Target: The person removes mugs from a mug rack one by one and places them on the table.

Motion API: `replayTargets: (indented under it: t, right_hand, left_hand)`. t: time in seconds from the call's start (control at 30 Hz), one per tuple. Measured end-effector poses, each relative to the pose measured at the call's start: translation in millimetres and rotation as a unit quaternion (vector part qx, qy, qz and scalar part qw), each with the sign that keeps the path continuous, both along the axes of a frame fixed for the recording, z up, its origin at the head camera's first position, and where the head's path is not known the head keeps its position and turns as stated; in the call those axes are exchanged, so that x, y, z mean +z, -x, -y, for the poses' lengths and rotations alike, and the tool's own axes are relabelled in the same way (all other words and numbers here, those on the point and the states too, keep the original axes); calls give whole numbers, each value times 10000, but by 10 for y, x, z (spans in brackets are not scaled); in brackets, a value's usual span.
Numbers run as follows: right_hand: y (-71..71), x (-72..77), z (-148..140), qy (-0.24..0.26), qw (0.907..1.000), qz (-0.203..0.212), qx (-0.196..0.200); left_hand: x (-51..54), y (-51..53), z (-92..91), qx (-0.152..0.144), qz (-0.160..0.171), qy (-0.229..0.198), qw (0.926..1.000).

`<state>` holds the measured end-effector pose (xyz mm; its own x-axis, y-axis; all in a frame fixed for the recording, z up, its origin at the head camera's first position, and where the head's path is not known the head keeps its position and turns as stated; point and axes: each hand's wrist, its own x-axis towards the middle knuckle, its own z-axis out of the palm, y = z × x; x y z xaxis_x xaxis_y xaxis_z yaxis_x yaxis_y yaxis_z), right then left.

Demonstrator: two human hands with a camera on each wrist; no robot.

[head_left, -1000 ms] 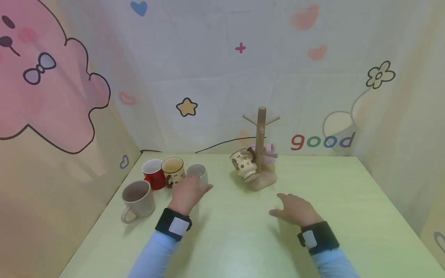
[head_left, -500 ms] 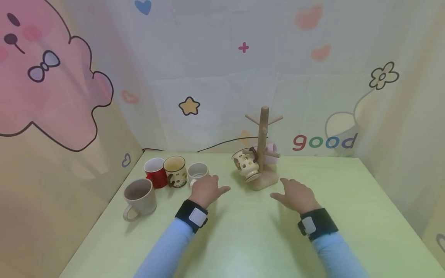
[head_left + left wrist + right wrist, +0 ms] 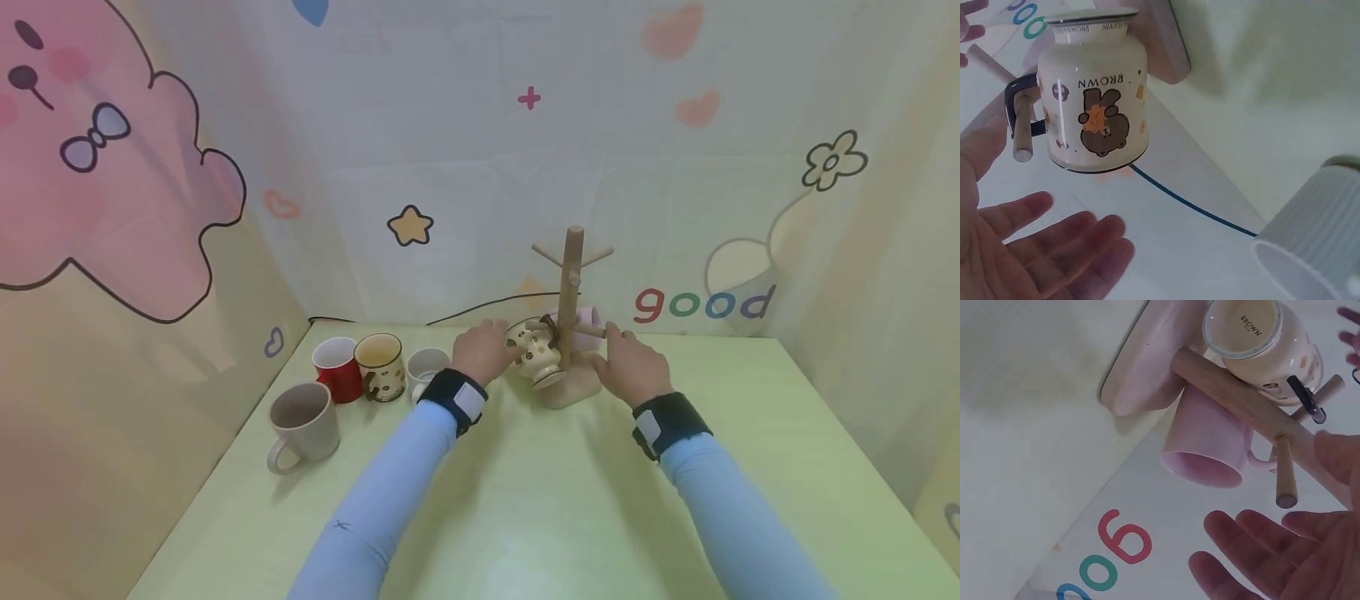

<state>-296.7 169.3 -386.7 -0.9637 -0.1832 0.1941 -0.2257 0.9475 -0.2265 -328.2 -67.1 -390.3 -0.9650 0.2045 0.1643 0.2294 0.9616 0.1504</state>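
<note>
The left hand (image 3: 482, 352) is spread out, with its fingers loose and a bit bent. It is just beside the bear mug (image 3: 1100, 112), and a small gap shows between them. The right hand (image 3: 636, 364) is spread out too, near a front peg (image 3: 1286, 475) of the wooden stand (image 3: 572, 292). The bear mug hangs tilted by its dark handle (image 3: 1011, 106) on a low peg at the left side of the stand. A pink mug (image 3: 1207, 437) hangs low behind the post. Both arms have light blue sleeves (image 3: 405, 467) and black wrist bands (image 3: 453, 398). Over on the left, four mugs stand upright on the pale green table (image 3: 525, 517): a small white mug (image 3: 427, 365) near the left wrist, a yellow mug (image 3: 386, 381) with a brown handle, a red mug (image 3: 343, 381), and a big beige mug (image 3: 315, 429) closer to the person. On the cloth wall (image 3: 450, 100) are a star (image 3: 410, 226), a big pink bear (image 3: 112, 225) and the word "good" (image 3: 703, 304)
</note>
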Motion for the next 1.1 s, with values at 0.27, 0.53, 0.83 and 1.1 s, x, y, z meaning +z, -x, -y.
replayTargets:
  t: [0.27, 0.53, 0.83, 1.1]
  right_hand:
    - [161, -3, 55, -56, 9981, -600, -92]
    - [278, -70, 46, 126, 9954, -904, -275]
    - [329, -10, 61, 104, 9955, -892, -308]
    - [415, -68, -19, 183, 9954, -853, -388]
  left_hand:
    - [122, 213, -248, -189, -627, 575, 9962]
    - [123, 267, -361, -293, -610, 1258, 9897]
    - [92, 213, -379, -228, -807, 1470, 9856]
    - [34, 127, -465, -350, -843, 1556, 9836]
